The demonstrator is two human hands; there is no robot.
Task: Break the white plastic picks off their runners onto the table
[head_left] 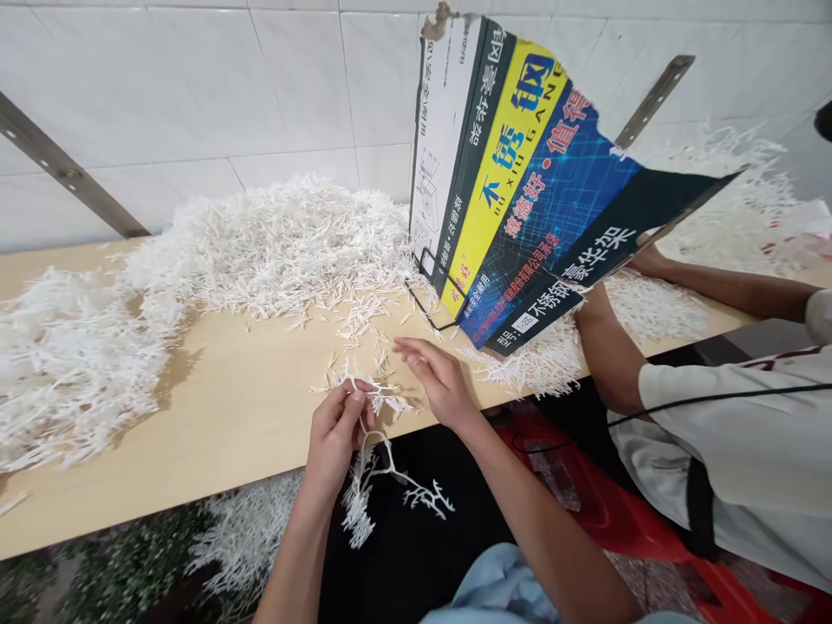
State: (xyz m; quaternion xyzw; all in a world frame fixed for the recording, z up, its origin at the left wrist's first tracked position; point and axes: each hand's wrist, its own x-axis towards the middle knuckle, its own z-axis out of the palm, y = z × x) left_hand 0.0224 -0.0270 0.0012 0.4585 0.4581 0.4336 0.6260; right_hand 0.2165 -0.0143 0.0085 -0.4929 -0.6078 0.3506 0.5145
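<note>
My left hand (pixel 333 433) pinches a white branched plastic sprue (pixel 392 468) between thumb and fingers at the table's front edge. Its forked, twiggy ends hang down over the edge toward my lap, and others reach up past my fingertips. To the right of it, my right hand (pixel 440 386) hovers above the edge with fingers extended and apart, seemingly with nothing in them. Small white stick-like pieces (pixel 364 316) lie scattered on the wooden tabletop (pixel 240 399) just beyond both hands.
Large heaps of white pieces (pixel 286 243) lie along the tiled wall and at left. A torn cardboard sheet (pixel 513 191) stands upright at right, partly hiding another person's arms (pixel 607 347). A red plastic stool (pixel 585 494) is below. More white sprues (pixel 250 537) lie under the table.
</note>
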